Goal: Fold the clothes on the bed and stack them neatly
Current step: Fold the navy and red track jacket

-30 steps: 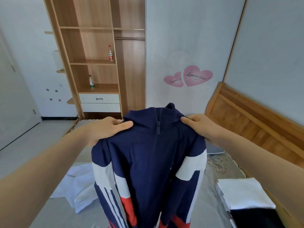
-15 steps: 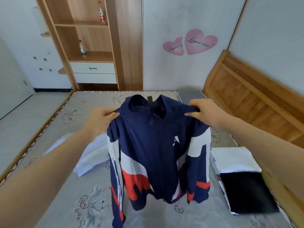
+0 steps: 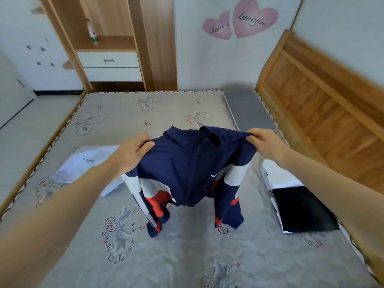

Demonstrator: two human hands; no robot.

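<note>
Navy, white and red, the zip-up track jacket [image 3: 193, 167] hangs above the mattress [image 3: 187, 256], front up. The left hand [image 3: 133, 152] and right hand [image 3: 264, 142] each pinch a shoulder, likely to spread it flat for folding. A folded stack [image 3: 299, 206], black on white, waits at right; a white garment [image 3: 87, 165] at left bears small print, unreadable. Pink heart stickers [image 3: 241, 19] read "Love You!".

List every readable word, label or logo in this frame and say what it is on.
"Love You!": large pink heart sticker on the wall.
"Love...", ending cut off: small pink heart sticker.
"life", upside down among looping script: mattress print; the rest is illegible.
Grey print on the white garment: upside down, too blurred.
White logo on the jacket: unreadable.
</note>
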